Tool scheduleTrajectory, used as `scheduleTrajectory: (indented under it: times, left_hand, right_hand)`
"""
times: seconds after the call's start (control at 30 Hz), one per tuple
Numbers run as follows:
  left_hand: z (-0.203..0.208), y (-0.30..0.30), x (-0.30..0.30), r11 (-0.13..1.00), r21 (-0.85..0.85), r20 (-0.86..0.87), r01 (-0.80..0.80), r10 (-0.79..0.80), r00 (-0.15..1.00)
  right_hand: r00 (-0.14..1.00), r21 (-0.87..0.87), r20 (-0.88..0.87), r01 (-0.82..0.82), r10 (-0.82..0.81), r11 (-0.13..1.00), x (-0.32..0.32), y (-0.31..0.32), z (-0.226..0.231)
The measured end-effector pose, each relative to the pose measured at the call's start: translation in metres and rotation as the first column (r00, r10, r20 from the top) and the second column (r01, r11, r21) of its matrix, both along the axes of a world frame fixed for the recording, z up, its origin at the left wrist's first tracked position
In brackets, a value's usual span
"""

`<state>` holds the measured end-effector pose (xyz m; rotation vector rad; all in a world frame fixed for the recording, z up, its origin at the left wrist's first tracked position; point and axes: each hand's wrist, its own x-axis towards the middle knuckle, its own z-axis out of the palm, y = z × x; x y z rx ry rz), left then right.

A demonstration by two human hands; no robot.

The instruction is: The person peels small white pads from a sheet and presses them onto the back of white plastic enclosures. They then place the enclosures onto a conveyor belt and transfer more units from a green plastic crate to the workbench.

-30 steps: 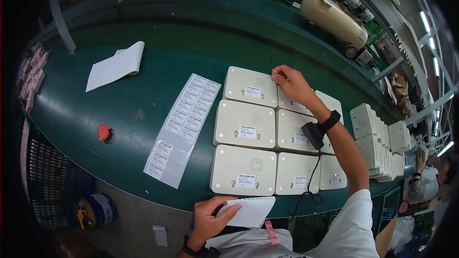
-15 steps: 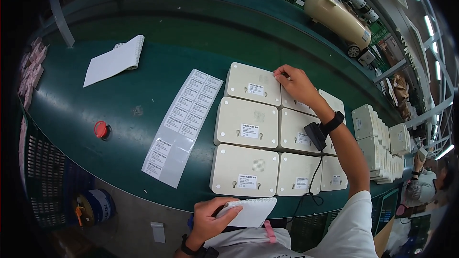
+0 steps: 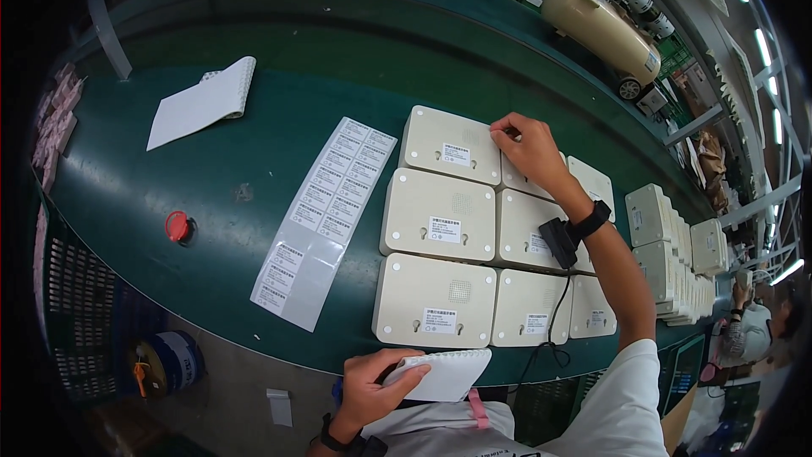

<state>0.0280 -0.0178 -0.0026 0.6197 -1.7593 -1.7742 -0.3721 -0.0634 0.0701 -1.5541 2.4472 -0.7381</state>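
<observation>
My left hand (image 3: 378,388) is closed around a folded white sheet (image 3: 450,375) with small bumps along its upper edge, held at the table's front edge. My right hand (image 3: 530,150) reaches over the boxes. Its thumb and forefinger are bent together at the far right corner of a cream plastic box (image 3: 431,130) in the far row; anything under the fingertips is hidden. Several like boxes lie packed in rows, including a near-left box (image 3: 402,296), each with a printed label, keyhole slots and white round corner pads. My right hand and forearm partly cover the middle ones.
Left of the boxes lies a label sheet (image 3: 292,288). A second folded white sheet (image 3: 199,110) and a red round cap (image 3: 177,226) are farther left. Stacked cream boxes (image 3: 651,267) stand right. A black cable (image 3: 554,322) hangs from my right wrist device. A co-worker (image 3: 748,326) sits beyond.
The whole view has shifted very slightly. My right hand's fingertips remain at the same box corner, and my left hand keeps its hold on the folded sheet.
</observation>
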Motion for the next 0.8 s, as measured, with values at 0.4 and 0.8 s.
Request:
scheduleTrajectory:
  times: [0.4, 0.8]
  left_hand:
    - [-0.002, 0.000, -0.001, 1.000, 0.018, -0.016, -0.012, 0.012, 1.000]
    - [0.016, 0.010, 0.007, 0.962, 0.244, -0.150, -0.120, 0.160, 0.976]
  right_hand:
    - [0.835, -0.004, -0.490, -0.291, 0.251, 0.957, 0.009, 0.023, -0.004]
    - [0.893, -0.039, 0.214, -0.396, 0.395, 0.917, 0.123, 0.089, 0.050]
